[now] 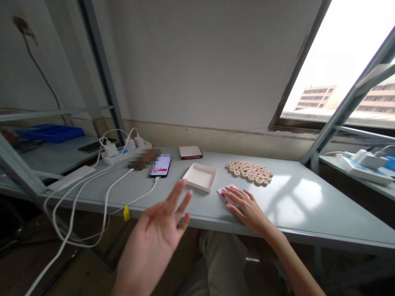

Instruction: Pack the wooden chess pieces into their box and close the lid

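Note:
My right hand lies with its fingers stretched over a white and red flat packet or folded sheet near the table's front edge; the hand covers most of it. Raised in front of the edge, my left hand is turned partly palm up, fingers apart, holding nothing. Beyond the hands sits an open, shallow white box tray. A cluster of round wooden pieces, like Chinese chess discs, is spread flat to the right of it. Near the wall rests a red-sided shallow box part.
A lit phone on a charging cable lies left of the tray, beside a blurred-out brown object. White cables run from a power strip over the front edge. Metal frame posts flank the grey table.

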The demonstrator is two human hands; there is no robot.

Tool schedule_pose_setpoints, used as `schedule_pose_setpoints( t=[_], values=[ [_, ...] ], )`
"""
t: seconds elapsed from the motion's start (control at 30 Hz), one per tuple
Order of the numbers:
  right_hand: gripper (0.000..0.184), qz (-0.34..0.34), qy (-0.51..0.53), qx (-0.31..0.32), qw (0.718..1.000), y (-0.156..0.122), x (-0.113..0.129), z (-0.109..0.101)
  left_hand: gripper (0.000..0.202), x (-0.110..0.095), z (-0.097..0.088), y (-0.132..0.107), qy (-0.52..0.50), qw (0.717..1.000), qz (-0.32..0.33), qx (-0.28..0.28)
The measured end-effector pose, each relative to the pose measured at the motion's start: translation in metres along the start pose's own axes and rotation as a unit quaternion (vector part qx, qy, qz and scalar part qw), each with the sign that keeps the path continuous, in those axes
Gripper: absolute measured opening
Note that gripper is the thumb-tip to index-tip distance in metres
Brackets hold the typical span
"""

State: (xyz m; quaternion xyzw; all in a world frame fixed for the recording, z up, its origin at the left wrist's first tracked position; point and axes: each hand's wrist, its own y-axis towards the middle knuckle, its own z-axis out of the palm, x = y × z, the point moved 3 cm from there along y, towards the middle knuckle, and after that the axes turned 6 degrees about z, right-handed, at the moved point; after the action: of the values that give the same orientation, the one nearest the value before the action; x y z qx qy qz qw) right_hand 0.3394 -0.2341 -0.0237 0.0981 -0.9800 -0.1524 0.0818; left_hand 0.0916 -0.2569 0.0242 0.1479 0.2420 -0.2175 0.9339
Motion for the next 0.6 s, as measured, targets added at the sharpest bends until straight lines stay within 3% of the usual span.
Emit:
schedule_pose_setpoints(
  t=[0.17, 0.43, 0.6],
  values=[
    [0.041, -0.036, -0.009, -0.003, 0.999, -0.004, 0.011, -0.005, 0.041, 0.040, 0.008, -0.016, -0.067, 0.994, -0.081, 0.012],
    [0.041, -0.057, 0.009, -0.017, 0.998, -0.022, 0.031, -0.008, 0.039, 0.041, 0.017, -0.018, -0.019, 0.997, -0.069, 0.035],
    [0.042, -0.064, 0.004, -0.020, 0.998, -0.029, 0.034, -0.004, 0.049, 0.040, 0.017, -0.017, 0.122, 0.992, -0.004, -0.007]
  ],
)
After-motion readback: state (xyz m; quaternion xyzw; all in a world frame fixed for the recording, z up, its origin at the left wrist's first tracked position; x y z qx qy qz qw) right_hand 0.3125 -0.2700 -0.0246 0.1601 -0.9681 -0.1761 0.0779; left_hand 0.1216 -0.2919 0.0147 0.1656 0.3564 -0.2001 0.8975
